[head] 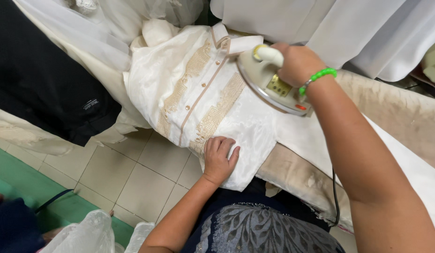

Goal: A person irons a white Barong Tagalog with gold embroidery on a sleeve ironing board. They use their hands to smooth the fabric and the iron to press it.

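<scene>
A: Obs. Right hand is clenched around the handle of the cream electric iron; the iron's soleplate sits on the white embroidered shirt, just right of the button placket. The shirt lies on the padded ironing board, collar at the far end and hem draped over the near edge.

B: Left hand?

A: Flat, fingers spread, grip released; it presses the lower front panel beside the beige embroidery band, holding nothing.

B: Note on technique?

A: Judgement: keep the cloth taut between the two hands, run the iron alongside the raised embroidery and buttons, not over them, and keep the left fingers apart from the soleplate.

B: Edges, room?

A: The board's near edge falls away to the tiled floor. The cord hangs at the right forearm. White hanging fabric crowds the far side; open board lies to the right.
</scene>
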